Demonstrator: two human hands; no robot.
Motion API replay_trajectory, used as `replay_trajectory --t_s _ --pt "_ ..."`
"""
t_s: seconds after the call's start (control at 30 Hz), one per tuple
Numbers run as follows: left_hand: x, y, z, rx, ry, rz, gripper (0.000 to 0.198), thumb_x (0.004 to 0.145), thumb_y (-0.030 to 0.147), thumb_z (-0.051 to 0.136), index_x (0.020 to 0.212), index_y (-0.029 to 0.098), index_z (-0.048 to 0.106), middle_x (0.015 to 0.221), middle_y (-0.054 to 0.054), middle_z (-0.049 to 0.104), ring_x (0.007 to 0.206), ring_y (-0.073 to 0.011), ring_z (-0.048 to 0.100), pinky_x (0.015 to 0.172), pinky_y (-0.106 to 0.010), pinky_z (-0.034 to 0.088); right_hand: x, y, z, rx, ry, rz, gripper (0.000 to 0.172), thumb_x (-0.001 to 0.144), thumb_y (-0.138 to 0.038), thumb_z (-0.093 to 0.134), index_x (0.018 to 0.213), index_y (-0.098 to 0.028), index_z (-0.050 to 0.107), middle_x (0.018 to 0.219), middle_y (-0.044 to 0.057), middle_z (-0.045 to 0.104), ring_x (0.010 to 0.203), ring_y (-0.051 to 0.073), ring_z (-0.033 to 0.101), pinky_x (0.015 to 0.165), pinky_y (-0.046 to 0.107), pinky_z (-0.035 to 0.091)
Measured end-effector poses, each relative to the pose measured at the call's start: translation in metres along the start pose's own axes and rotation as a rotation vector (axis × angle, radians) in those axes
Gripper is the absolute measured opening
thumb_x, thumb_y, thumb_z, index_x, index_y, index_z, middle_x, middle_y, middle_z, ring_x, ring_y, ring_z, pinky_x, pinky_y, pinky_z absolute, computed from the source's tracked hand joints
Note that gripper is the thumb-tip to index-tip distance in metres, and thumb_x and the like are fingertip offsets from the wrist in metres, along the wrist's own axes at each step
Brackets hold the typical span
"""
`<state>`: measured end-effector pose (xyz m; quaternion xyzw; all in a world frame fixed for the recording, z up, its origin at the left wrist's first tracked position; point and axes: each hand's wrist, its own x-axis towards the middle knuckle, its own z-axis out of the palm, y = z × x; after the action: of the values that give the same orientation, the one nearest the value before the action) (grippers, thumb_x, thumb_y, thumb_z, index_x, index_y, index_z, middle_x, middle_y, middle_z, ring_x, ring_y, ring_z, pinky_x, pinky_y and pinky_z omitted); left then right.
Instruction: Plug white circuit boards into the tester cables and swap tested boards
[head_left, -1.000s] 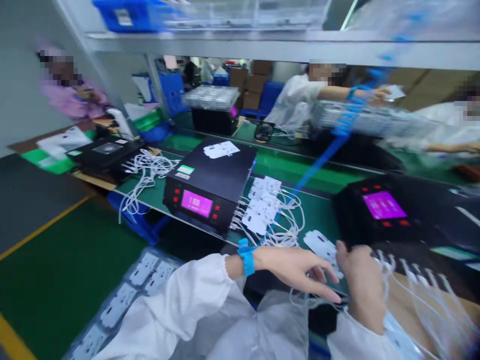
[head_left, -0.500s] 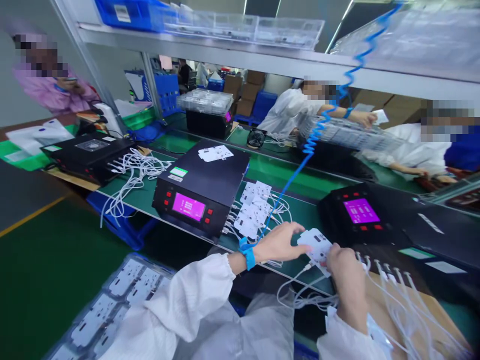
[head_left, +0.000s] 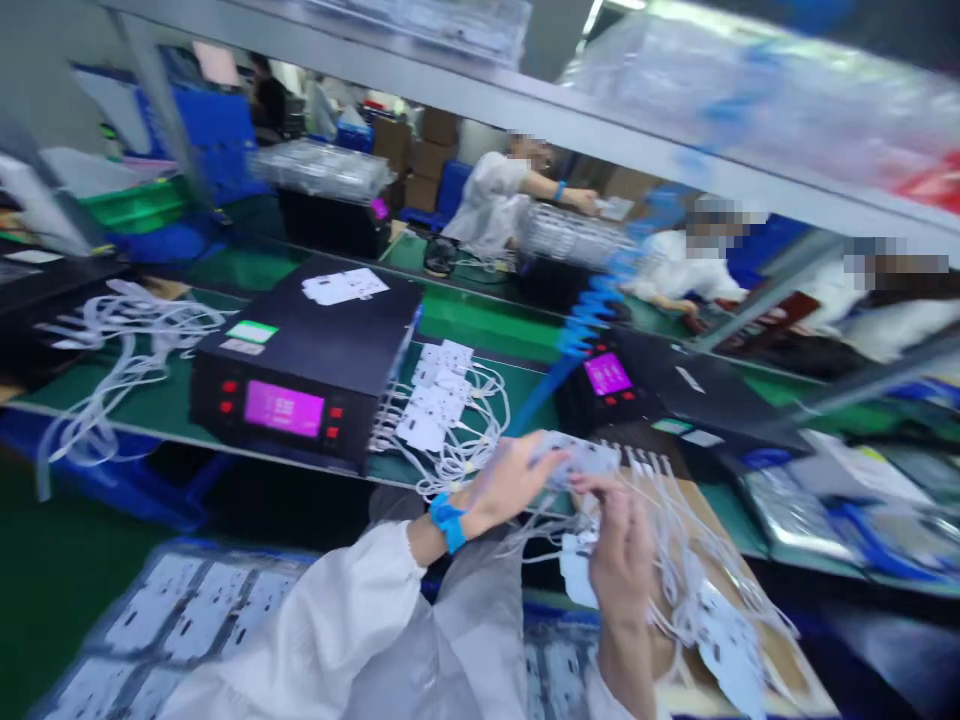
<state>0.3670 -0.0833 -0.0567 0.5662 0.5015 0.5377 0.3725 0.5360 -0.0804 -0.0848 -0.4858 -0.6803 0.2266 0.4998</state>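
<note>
My left hand, with a blue wrist strap on it, grips a white flat plastic panel from the left. My right hand rises from below, its fingertips at the panel's lower edge. Many thin white cables fan out under the panel over a cardboard sheet, with more white panels lying among them. A black test unit with a magenta screen stands beyond my hands, with white panels wired to its side.
A tray of white panels lies at lower left. A second black unit stands to the right, and a blue coiled cord hangs above it. Co-workers sit across the green bench, below a metal shelf.
The panel has risen from the bench into both hands, with its cables trailing. My view has swung left and tilted, so the black units appear further left.
</note>
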Motion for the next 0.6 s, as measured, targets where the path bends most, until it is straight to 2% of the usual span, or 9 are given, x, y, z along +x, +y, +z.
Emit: replay_trajectory --t_s 0.13,0.23,0.27,0.3,0.37,0.47,0.53,0.6 --pt "-0.006 -0.009 0.003 -0.124 0.096 -0.059 0.035 0.100 0.046 0.057 0.109 0.016 0.074 0.106 -0.007 0.078 0.097 -0.0228 0.070 0.086 -0.031 0.052 -0.025 -0.001 0.014 0.086 0.153 0.235 0.047 0.102 -0.065 0.040 0.096 -0.022 0.060 0.105 0.012 0.073 0.101 0.026 0.071 0.097 0.046 0.054" --pt "-0.012 -0.018 0.003 -0.101 0.169 -0.112 0.038 0.099 0.049 0.060 0.107 0.015 0.072 0.106 -0.008 0.077 0.100 -0.0231 0.069 0.089 -0.031 0.051 -0.037 -0.001 0.018 0.084 0.340 0.320 0.053 0.099 -0.070 0.042 0.106 -0.021 0.060 0.111 0.013 0.071 0.100 0.025 0.071 0.093 0.044 0.054" --pt "-0.014 -0.019 0.003 -0.091 0.195 -0.131 0.040 0.098 0.052 0.060 0.106 0.015 0.072 0.106 -0.009 0.077 0.100 -0.0233 0.069 0.090 -0.032 0.051 -0.040 -0.001 0.018 0.066 0.368 0.339 0.054 0.098 -0.072 0.042 0.106 -0.021 0.060 0.109 0.012 0.070 0.100 0.026 0.070 0.093 0.044 0.054" --pt "-0.017 -0.019 0.003 -0.089 0.211 -0.150 0.041 0.098 0.054 0.060 0.105 0.015 0.072 0.106 -0.009 0.077 0.100 -0.0234 0.069 0.090 -0.032 0.051 -0.044 0.001 0.020 0.073 0.354 0.363 0.055 0.098 -0.073 0.042 0.102 -0.021 0.059 0.105 0.011 0.070 0.098 0.025 0.070 0.092 0.043 0.054" --pt "-0.021 -0.020 0.004 -0.104 0.219 -0.184 0.043 0.097 0.056 0.061 0.104 0.015 0.072 0.107 -0.009 0.077 0.101 -0.0237 0.069 0.090 -0.032 0.052 -0.051 0.004 0.027 0.187 0.211 0.441 0.052 0.098 -0.074 0.040 0.095 -0.024 0.054 0.091 0.007 0.069 0.083 0.022 0.068 0.084 0.041 0.055" --pt "-0.024 -0.022 0.008 -0.138 0.197 -0.208 0.045 0.095 0.057 0.064 0.106 0.015 0.072 0.107 -0.010 0.077 0.102 -0.0245 0.070 0.090 -0.033 0.054 -0.064 0.010 0.043 0.396 0.040 0.542 0.048 0.098 -0.075 0.038 0.091 -0.028 0.043 0.068 -0.004 0.056 0.056 0.017 0.054 0.057 0.032 0.049" --pt "-0.022 -0.026 0.008 -0.159 0.223 -0.239 0.046 0.093 0.058 0.067 0.106 0.014 0.072 0.105 -0.010 0.077 0.099 -0.0250 0.071 0.090 -0.034 0.055 -0.074 0.010 0.052 0.376 0.034 0.558 0.044 0.099 -0.073 0.039 0.095 -0.029 0.043 0.061 -0.008 0.047 0.050 0.017 0.047 0.049 0.029 0.041" --pt "-0.017 -0.029 0.004 -0.211 0.328 -0.277 0.048 0.090 0.058 0.071 0.106 0.014 0.072 0.104 -0.011 0.077 0.099 -0.0255 0.072 0.092 -0.037 0.057 -0.086 0.008 0.055 0.259 0.010 0.526 0.041 0.102 -0.067 0.038 0.103 -0.028 0.049 0.060 -0.008 0.048 0.050 0.017 0.048 0.050 0.029 0.040"
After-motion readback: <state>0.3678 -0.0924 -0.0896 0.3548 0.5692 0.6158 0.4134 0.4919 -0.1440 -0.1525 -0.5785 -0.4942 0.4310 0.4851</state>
